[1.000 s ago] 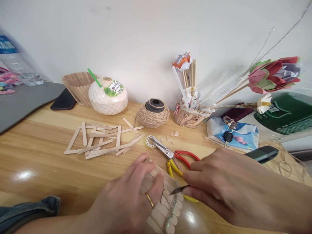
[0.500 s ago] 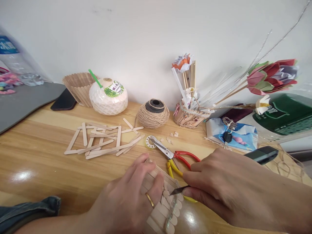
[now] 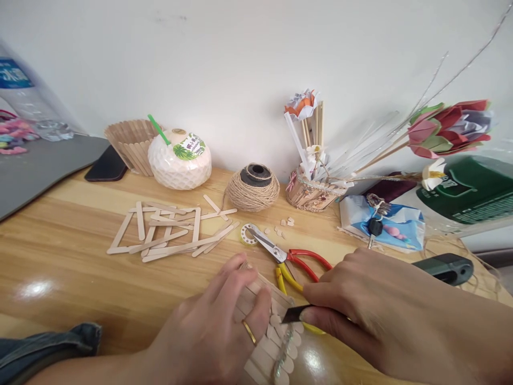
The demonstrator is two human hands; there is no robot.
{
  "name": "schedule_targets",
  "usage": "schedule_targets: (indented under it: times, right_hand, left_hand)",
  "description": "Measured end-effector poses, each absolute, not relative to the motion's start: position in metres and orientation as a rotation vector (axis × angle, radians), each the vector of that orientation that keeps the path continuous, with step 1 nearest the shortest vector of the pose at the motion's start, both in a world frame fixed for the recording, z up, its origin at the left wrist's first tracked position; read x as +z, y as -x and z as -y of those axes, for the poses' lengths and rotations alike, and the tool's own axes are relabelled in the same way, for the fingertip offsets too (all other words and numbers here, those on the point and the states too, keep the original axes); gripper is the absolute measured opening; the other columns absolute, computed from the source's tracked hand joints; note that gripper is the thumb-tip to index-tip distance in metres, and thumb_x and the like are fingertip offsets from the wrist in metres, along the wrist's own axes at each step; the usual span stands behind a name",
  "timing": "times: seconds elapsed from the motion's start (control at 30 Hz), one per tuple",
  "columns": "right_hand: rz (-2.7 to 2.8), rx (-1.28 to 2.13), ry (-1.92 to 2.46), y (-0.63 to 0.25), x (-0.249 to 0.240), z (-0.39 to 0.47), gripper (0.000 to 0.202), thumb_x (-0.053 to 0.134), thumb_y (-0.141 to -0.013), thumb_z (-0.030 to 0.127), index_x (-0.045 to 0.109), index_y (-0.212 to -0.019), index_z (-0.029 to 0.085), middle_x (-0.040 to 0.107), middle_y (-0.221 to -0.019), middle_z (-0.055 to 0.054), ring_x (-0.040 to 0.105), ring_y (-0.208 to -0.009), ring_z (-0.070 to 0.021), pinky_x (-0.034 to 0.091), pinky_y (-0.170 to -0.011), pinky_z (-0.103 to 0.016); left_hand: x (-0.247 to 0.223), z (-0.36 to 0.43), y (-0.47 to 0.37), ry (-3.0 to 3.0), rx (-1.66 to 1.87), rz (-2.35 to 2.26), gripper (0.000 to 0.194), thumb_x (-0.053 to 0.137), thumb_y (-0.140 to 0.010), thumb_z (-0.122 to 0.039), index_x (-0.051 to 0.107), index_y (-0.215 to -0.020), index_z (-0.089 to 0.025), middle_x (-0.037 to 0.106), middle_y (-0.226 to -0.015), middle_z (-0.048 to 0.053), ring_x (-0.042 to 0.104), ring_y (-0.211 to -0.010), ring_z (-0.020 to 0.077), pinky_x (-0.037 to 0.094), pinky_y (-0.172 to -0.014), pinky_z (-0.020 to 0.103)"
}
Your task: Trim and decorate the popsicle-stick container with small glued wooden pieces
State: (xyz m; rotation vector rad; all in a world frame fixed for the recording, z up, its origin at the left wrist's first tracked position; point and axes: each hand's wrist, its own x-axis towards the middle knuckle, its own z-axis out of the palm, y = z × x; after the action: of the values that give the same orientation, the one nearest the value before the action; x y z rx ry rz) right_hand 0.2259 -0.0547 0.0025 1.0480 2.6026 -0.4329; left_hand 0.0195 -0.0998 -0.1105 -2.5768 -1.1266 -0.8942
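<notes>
Dark blade (image 3: 295, 313) laid flatter in the right hand (image 3: 355, 305), at wooden chips (image 3: 274, 330) on the stick panel (image 3: 261, 355).

Changed within the last half-second: more of the blade's broad face on show; dark green handle (image 3: 436, 267), apparently of the same tool, swung round past the hand, end hole now in view. No clear shift in chips or panel; judged a fresh cutting or prying angle at the same spot. Right hand: blade pinched between thumb and fingers, contact with chips impossible to tell. Left hand (image 3: 218, 321): gripping the panel, fingers bent and slightly spread over its face. Panel just nearer the wearer than the scissors (image 3: 276, 252). Beyond the scissors, twine spool (image 3: 252, 192); left of the scissors, loose sticks (image 3: 168, 246).
</notes>
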Motion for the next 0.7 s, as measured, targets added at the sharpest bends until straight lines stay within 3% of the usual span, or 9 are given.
schedule_targets:
  times: [0.33, 0.7]
  right_hand:
    - [-2.621, -0.594, -1.017, -0.234, 0.0, 0.057, 0.04, 0.032, -0.096, 0.039, 0.052, -0.066, 0.023, 0.058, -0.058, 0.003, 0.052, -0.052, -0.0123, 0.019, -0.047, -0.029]
    - [-2.825, -0.321, -1.006, -0.238, -0.013, 0.068, 0.027, 0.04, -0.094, 0.03, 0.046, -0.069, 0.024, 0.056, -0.06, 0.005, 0.047, -0.047, -0.0138, 0.017, -0.046, -0.031]
  left_hand:
    - [-0.114, 0.1, -0.019, 2.537, -0.969, 1.092, 0.029, 0.049, -0.081, -0.022, 0.054, -0.11, -0.017, 0.062, -0.103, 0.01, 0.06, -0.108, 0.0293, 0.06, -0.056, 0.027]
    - [-0.111, 0.099, -0.018, 2.528, -0.97, 1.036, 0.033, 0.042, -0.079, -0.014, 0.053, -0.11, -0.016, 0.058, -0.107, 0.012, 0.055, -0.114, 0.0311, 0.059, -0.05, 0.027]
